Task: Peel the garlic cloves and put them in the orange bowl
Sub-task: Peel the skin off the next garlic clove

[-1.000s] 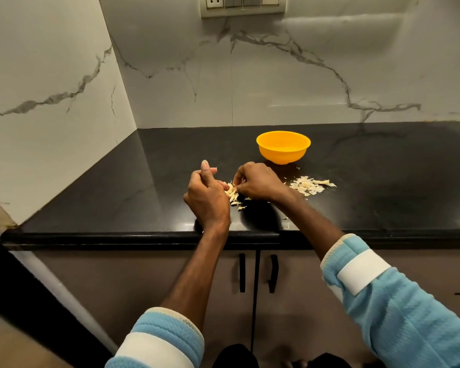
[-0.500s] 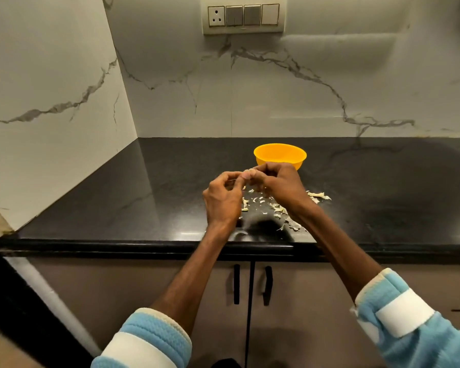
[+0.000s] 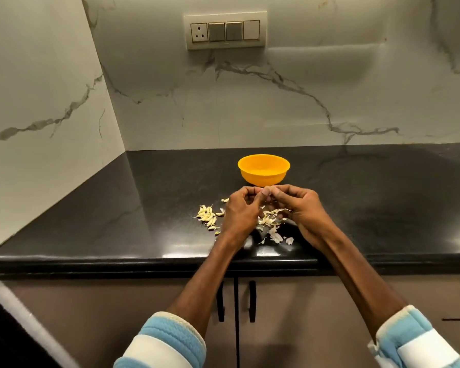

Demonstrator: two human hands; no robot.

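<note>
The orange bowl [image 3: 263,170] stands on the black counter, just beyond my hands. My left hand [image 3: 241,212] and my right hand [image 3: 298,205] meet above the counter, fingertips pinched together around a small garlic clove [image 3: 266,191], which is mostly hidden by the fingers. A heap of unpeeled cloves [image 3: 207,215] lies to the left of my left hand. Papery peel scraps [image 3: 272,225] lie under and between my hands.
The black counter [image 3: 383,197] runs right from a corner with marble walls on the left and at the back. Its front edge lies close below my wrists. A switch plate [image 3: 225,30] sits on the back wall. Cabinet doors with black handles [image 3: 252,301] are below.
Both hands lifted off the counter and came together in front of the bowl. The view tilted up, showing more wall and the heap of cloves on the left.
</note>
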